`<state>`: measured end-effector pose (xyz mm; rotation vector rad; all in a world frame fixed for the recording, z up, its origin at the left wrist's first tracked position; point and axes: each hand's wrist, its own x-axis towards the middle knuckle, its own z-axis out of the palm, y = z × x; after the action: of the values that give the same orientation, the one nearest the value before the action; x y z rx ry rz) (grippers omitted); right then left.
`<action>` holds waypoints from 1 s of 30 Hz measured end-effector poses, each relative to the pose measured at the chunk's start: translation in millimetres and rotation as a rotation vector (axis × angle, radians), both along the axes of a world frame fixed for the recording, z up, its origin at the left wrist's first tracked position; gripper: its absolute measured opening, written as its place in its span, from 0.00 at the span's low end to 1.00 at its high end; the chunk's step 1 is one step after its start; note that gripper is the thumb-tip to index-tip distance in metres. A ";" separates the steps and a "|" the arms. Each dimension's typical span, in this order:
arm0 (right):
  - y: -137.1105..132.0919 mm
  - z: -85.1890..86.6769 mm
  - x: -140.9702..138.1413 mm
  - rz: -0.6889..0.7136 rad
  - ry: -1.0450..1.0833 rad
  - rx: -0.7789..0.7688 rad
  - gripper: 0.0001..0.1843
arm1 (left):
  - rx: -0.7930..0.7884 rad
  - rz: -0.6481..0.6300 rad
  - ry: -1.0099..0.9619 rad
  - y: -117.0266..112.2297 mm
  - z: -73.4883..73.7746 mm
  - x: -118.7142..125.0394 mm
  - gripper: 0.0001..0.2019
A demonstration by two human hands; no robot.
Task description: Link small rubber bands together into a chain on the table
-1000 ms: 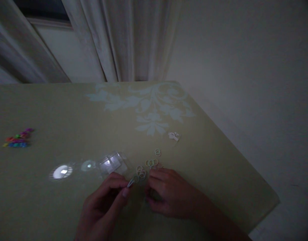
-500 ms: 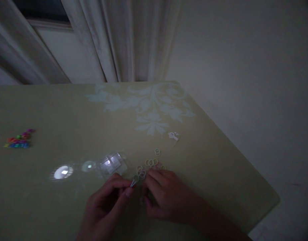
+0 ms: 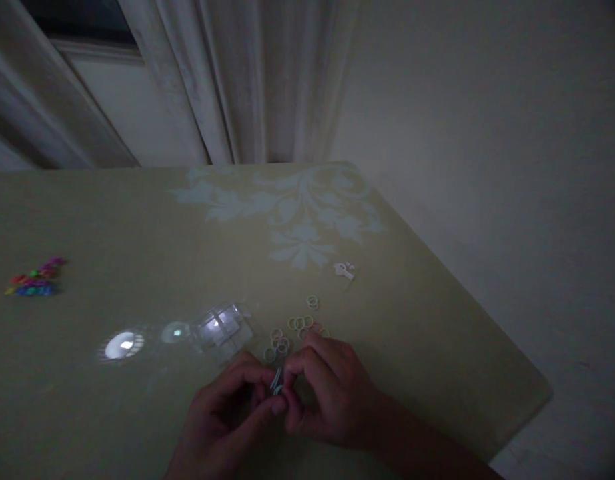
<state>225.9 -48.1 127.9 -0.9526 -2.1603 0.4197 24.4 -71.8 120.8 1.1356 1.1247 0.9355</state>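
In dim light my left hand (image 3: pixel 227 417) and my right hand (image 3: pixel 327 390) meet near the front of a pale green table (image 3: pixel 137 220). Both pinch a small pale elastic band (image 3: pixel 277 384) stretched between their fingertips. Just beyond the hands lie several small loose bands (image 3: pixel 295 327) scattered on the table. A clear plastic box (image 3: pixel 220 327) stands to the left of those bands, close to my left hand.
A multicoloured strip of small bands (image 3: pixel 32 280) lies at the far left. A tiny white piece (image 3: pixel 344 270) sits beyond the loose bands. A round light reflection (image 3: pixel 121 344) shows on the table. Curtains (image 3: pixel 247 80) hang behind; the table edge runs diagonally at right.
My hands have come together: the right hand left the loose bands on the table and now pinches the band that the left hand held, a little nearer to me.
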 end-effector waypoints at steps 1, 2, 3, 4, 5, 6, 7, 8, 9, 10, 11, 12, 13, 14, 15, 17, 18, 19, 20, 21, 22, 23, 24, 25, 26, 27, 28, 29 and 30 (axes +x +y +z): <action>-0.2 0.8 0.0 0.008 0.019 -0.009 0.06 | -0.009 -0.008 -0.001 -0.7 0.4 0.3 0.08; -0.1 1.9 0.2 0.010 0.040 -0.035 0.05 | -0.015 -0.015 0.002 -1.2 0.7 0.4 0.09; 0.6 2.9 0.8 0.004 0.061 -0.074 0.05 | -0.015 -0.015 0.009 -1.4 1.0 0.4 0.09; 1.8 3.6 1.5 -0.008 0.079 -0.117 0.04 | -0.011 -0.001 0.016 -1.2 1.1 0.4 0.09; 3.5 3.4 2.3 -0.026 0.089 -0.154 0.04 | -0.004 0.032 0.022 -0.7 1.2 0.3 0.09; 5.6 2.3 3.1 -0.051 0.081 -0.187 0.04 | 0.009 0.071 0.029 0.0 1.3 0.1 0.09; 7.8 0.1 3.7 -0.081 0.055 -0.212 0.04 | 0.024 0.108 0.035 0.9 1.3 -0.1 0.09; 10.1 -3.0 4.2 -0.110 0.016 -0.228 0.03 | 0.044 0.129 0.037 2.0 1.2 -0.4 0.09; 12.1 -6.8 4.4 -0.132 -0.035 -0.239 0.04 | 0.063 0.134 0.036 2.9 1.2 -0.7 0.09; 13.9 -10.7 4.4 -0.147 -0.089 -0.249 0.05 | 0.081 0.122 0.034 3.8 1.1 -1.1 0.09; 15.3 -14.4 4.1 -0.150 -0.139 -0.255 0.06 | 0.096 0.104 0.033 4.3 1.2 -1.4 0.09; 16.3 -17.5 3.7 -0.143 -0.178 -0.253 0.06 | 0.111 0.092 0.032 4.7 1.3 -1.6 0.08; 17.0 -19.9 3.3 -0.132 -0.206 -0.246 0.06 | 0.126 0.084 0.033 4.7 1.6 -1.6 0.08; 17.4 -21.5 2.8 -0.119 -0.226 -0.238 0.05 | 0.140 0.078 0.041 4.6 1.9 -1.6 0.08; 17.7 -22.4 2.3 -0.107 -0.240 -0.228 0.04 | 0.152 0.077 0.050 4.4 2.3 -1.5 0.08; 18.0 -22.6 1.5 -0.092 -0.258 -0.213 0.02 | 0.165 0.082 0.066 4.1 2.7 -1.1 0.07; 18.1 -22.3 1.2 -0.094 -0.257 -0.212 0.01 | 0.167 0.082 0.071 4.1 2.7 -0.8 0.07; 18.2 -21.7 1.1 -0.100 -0.247 -0.218 0.01 | 0.168 0.081 0.070 4.2 2.5 -0.6 0.07; 18.2 -20.7 1.0 -0.107 -0.218 -0.234 0.00 | 0.166 0.083 0.066 4.5 2.4 -0.4 0.06; 18.2 -19.3 1.1 -0.117 -0.169 -0.259 0.01 | 0.159 0.090 0.057 5.0 2.3 -0.1 0.06; 18.1 -17.4 1.3 -0.125 -0.101 -0.293 0.02 | 0.150 0.103 0.049 5.5 2.4 0.1 0.06; 17.8 -14.8 1.5 -0.133 -0.023 -0.328 0.03 | 0.144 0.112 0.042 6.1 2.7 0.4 0.06; 17.4 -11.6 1.9 -0.137 0.058 -0.359 0.03 | 0.142 0.119 0.038 6.6 3.1 0.7 0.07; 16.7 -8.1 2.3 -0.136 0.134 -0.383 0.03 | 0.149 0.128 0.037 7.1 3.7 0.9 0.07; 15.9 -4.3 2.6 -0.128 0.200 -0.400 0.03 | 0.162 0.136 0.038 7.4 4.2 1.2 0.07; 14.9 -0.7 2.8 -0.111 0.253 -0.410 0.03 | 0.179 0.141 0.040 7.6 4.6 1.5 0.07; 13.9 2.5 2.7 -0.086 0.296 -0.413 0.03 | 0.188 0.147 0.045 7.7 4.9 1.9 0.06; 12.9 5.0 2.4 -0.057 0.329 -0.410 0.03 | 0.190 0.157 0.047 7.6 4.9 2.3 0.05; 12.0 6.6 1.9 -0.028 0.353 -0.406 0.03 | 0.190 0.170 0.045 7.5 4.7 2.6 0.05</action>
<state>227.9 -36.0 134.5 -1.0324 -1.7705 0.9633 27.1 -64.3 125.5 1.2327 1.2030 1.1734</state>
